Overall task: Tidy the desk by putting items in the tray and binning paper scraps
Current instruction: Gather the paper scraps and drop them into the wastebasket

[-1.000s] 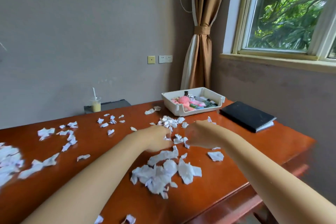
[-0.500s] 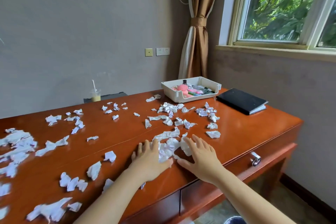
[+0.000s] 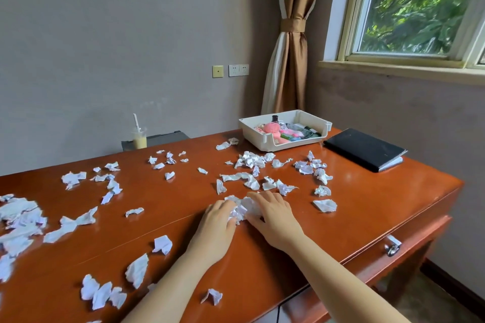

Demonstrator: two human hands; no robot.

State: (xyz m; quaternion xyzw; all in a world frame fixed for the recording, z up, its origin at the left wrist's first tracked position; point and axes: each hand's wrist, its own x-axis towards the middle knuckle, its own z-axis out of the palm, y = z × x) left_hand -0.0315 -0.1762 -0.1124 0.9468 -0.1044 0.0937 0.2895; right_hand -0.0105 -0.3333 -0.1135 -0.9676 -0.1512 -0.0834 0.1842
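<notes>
White paper scraps lie all over the brown wooden desk (image 3: pixel 367 207). A bunched pile of scraps (image 3: pixel 244 208) sits near the desk's front middle, pressed between my two hands. My left hand (image 3: pixel 219 225) cups its left side, fingers curled onto the paper. My right hand (image 3: pixel 273 214) lies over its right side, fingers spread across it. More scraps (image 3: pixel 252 162) cluster just in front of the white tray (image 3: pixel 265 145) at the back, which holds a pink toy (image 3: pixel 271 129) and several small items.
A black notebook (image 3: pixel 363 148) lies at the back right corner. A plastic cup with a straw (image 3: pixel 139 139) stands beyond the desk's far edge. Loose scraps (image 3: pixel 18 220) crowd the left side. A drawer knob (image 3: pixel 392 246) sticks out under the right front edge.
Both hands have swept scraps from mid-desk back toward the front edge and now squeeze them into one tight pile. The head has drawn back, showing more of the desk.
</notes>
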